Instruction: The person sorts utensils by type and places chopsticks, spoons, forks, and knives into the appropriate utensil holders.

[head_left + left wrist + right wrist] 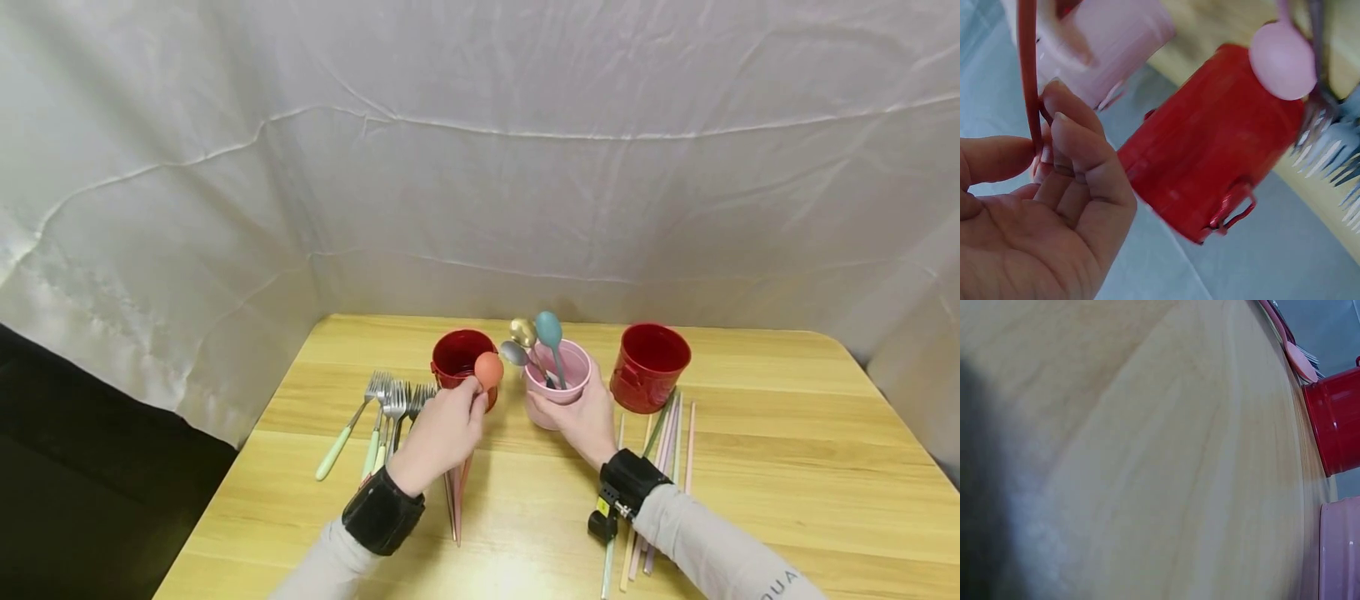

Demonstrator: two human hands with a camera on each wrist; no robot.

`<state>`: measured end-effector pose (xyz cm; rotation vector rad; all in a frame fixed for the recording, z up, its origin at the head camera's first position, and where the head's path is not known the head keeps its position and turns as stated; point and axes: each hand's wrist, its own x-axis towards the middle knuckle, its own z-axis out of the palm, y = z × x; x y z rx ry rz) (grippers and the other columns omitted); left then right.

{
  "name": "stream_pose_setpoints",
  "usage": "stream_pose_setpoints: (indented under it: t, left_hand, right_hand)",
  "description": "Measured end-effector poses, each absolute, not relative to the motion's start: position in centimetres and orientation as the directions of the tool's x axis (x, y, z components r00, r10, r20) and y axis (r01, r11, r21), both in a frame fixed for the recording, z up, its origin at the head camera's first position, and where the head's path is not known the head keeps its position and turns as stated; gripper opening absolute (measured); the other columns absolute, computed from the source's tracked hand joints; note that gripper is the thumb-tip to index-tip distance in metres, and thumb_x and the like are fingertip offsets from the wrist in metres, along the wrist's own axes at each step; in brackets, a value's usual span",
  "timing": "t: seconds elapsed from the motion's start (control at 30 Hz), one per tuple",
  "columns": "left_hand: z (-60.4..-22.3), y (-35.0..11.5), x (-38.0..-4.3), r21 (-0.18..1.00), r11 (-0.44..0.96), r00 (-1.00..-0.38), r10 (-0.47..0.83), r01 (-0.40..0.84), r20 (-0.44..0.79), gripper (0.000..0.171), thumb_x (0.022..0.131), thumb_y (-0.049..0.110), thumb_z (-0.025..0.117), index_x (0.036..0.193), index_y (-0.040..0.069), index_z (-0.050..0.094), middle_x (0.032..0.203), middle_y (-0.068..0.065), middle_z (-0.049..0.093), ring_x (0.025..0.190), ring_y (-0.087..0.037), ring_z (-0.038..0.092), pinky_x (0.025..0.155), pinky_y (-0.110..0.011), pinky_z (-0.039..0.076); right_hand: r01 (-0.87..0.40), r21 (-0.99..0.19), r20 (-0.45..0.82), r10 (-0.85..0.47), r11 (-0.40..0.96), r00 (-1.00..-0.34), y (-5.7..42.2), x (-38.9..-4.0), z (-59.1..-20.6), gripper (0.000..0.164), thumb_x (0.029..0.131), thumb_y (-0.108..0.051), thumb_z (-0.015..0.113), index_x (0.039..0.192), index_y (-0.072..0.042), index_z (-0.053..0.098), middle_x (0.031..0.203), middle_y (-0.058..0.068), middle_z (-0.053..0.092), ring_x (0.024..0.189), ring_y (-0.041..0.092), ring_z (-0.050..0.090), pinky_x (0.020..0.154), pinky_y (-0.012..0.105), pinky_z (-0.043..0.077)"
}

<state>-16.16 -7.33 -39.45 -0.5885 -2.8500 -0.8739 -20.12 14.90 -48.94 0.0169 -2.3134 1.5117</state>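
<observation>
My left hand (442,427) pinches the orange spoon (489,371) by its handle, bowl beyond my fingertips; just to its right, opening upward, is the pink cup (574,365), gripped by my right hand (585,419).

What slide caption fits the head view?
Left hand pinches an orange spoon; right hand holds a pink bucket of spoons.

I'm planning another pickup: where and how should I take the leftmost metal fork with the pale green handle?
Take the fork by its handle, probably from the person's left: the handle angles outward, apart from the neighbouring forks, while its tines lie close to theirs.
</observation>
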Motion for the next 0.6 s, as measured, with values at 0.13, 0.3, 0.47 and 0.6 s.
stream_pose_setpoints:
  t: [0.13,0.3,0.47,0.6]
  left_hand:
    - [-38.1,-7.1,-17.1,0.587,0.692,-0.907,0.32,0.421,0.273,0.013,0.103,0.013,0.052,0.094,0.006,0.058,0.065,0.002,0.047,0.054,-0.009,0.045,0.05,-0.022,0.037]
    - [-36.7,-6.7,-18.6,0.643,0.623,-0.893,0.251,0.445,0.375,0.014,0.103,0.017,0.054,0.097,0.008,0.063,0.07,0.0,0.063,0.059,-0.008,0.056,0.058,-0.024,0.047]
    - [-35.9,-5.9,-19.5,0.692,0.524,-0.859,0.18,0.497,0.48,0.015,0.103,0.017,0.056,0.094,0.008,0.063,0.073,-0.005,0.07,0.063,-0.012,0.064,0.062,-0.025,0.051]
    - [-35.7,-5.0,-20.0,0.723,0.427,-0.829,0.139,0.543,0.541,0.016,0.102,0.016,0.057,0.098,0.003,0.064,0.078,-0.01,0.072,0.067,-0.019,0.07,0.062,-0.023,0.055]
  right_hand:
    - [-0.216,-0.881,0.32,0.195,0.421,-0.927,14.9,-20.2,-49.0,0.097,0.068,-0.032,0.095,0.148,-0.017,0.043,0.143,0.009,0.058,0.13,0.027,0.056,0.111,0.048,0.046]
    - [-0.225,-0.88,0.327,0.192,0.417,-0.925,14.8,-20.2,-49.2,0.097,0.068,-0.03,0.095,0.148,-0.017,0.043,0.142,0.009,0.058,0.13,0.027,0.056,0.111,0.047,0.046]
    - [-0.23,-0.88,0.332,0.192,0.416,-0.923,14.7,-20.1,-49.1,0.097,0.069,-0.03,0.094,0.149,-0.016,0.042,0.143,0.01,0.057,0.13,0.027,0.056,0.111,0.048,0.047]
    - [-0.238,-0.875,0.343,0.193,0.422,-0.919,14.8,-20.1,-49.1,0.097,0.068,-0.03,0.094,0.149,-0.015,0.042,0.142,0.01,0.058,0.13,0.027,0.056,0.111,0.047,0.047]
